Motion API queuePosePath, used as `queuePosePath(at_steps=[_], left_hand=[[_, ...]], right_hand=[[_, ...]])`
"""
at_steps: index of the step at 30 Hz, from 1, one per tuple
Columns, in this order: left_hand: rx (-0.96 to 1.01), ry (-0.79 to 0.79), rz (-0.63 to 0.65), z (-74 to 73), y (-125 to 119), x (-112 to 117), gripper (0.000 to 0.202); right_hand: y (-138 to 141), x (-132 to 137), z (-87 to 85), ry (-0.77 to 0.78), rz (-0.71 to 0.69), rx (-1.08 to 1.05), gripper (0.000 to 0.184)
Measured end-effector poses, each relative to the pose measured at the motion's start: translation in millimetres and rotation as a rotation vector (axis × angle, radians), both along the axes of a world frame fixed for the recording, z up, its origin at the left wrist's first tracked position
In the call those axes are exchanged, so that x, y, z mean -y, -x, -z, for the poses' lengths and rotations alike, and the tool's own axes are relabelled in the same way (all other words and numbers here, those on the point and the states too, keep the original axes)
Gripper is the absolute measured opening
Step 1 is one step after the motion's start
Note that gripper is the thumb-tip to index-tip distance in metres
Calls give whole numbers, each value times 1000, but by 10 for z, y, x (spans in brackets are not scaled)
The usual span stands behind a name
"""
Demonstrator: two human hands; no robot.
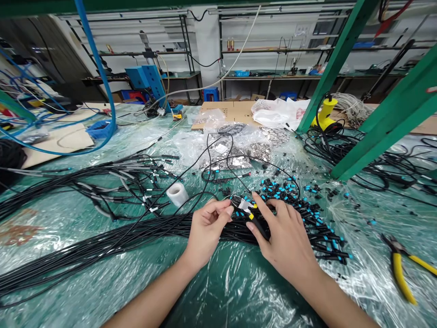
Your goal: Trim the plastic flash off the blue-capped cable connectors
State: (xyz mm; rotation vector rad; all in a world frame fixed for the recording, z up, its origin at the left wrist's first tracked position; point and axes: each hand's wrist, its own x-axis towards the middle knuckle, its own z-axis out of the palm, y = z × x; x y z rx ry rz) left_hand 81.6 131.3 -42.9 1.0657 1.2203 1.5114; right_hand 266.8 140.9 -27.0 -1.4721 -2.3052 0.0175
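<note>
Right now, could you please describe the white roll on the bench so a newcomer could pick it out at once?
On the plastic-sheeted green workbench, find the thick bundle of black cables left of the left hand. Just beyond that bundle sits a short white roll, the only pale, wide cylinder among the black wires.

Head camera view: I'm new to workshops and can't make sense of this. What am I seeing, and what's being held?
This picture comes from a camera worn on a person's head, looking forward and down. The two bare hands at the bottom are theirs: the left hand and right hand together hold a black cable end with a yellow mark. The green bench top is covered with clear plastic sheeting. On it lie a long bundle of black cables, a heap of black connectors with blue parts, a white tape roll and yellow-handled pliers.
</note>
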Motion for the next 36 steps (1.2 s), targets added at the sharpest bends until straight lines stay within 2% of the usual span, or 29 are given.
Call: queuePosePath(at_steps=[3,5,7,9,12,15,17,19,20,21,23,27,29,32,36], left_hand=[[-47,-6,3,2,2,4,18],[-50,-5,16,-2,5,3,19],[-31,-1,28,-9,12,3,20],[-9,3,36,-16,23,3,19],[12,3,52,-28,44,3,19],[36,-11,68,-44,61,1,18],[60,-13,73,-55,65,0,18],[83,-10,77,-63,64,1,18],[96,-9,80,-65,62,2,18],[108,-7,81,-67,60,5,18],[115,1,77,-71,53,12,19],[51,49,84,-79,40,25,25],[7,50,80,-82,37,25,27],[-73,19,55,-83,34,23,26],[-113,14,50,-70,33,20,25]], right_hand=[[-10,-7,-3,62,-2,20,57],[-13,1,-26,182,-7,-24,54],[-18,8,-63,342,-27,-156,51],[-28,5,-106,550,-115,-388,49],[-52,-13,-159,958,-262,-768,47],[-80,-27,-180,1426,-260,-1107,51],[-94,-30,-183,1684,-268,-1289,51],[-100,-27,-185,1836,-307,-1373,49],[-97,-22,-188,1861,-323,-1384,49],[-91,-15,-191,1841,-330,-1372,48],[-68,5,-197,1621,-327,-1242,49],[-6,45,-172,811,-235,-680,50],[8,52,-135,532,-154,-416,51],[-3,34,-70,242,-83,-146,56],[-41,-4,-26,12,-74,-28,60]])
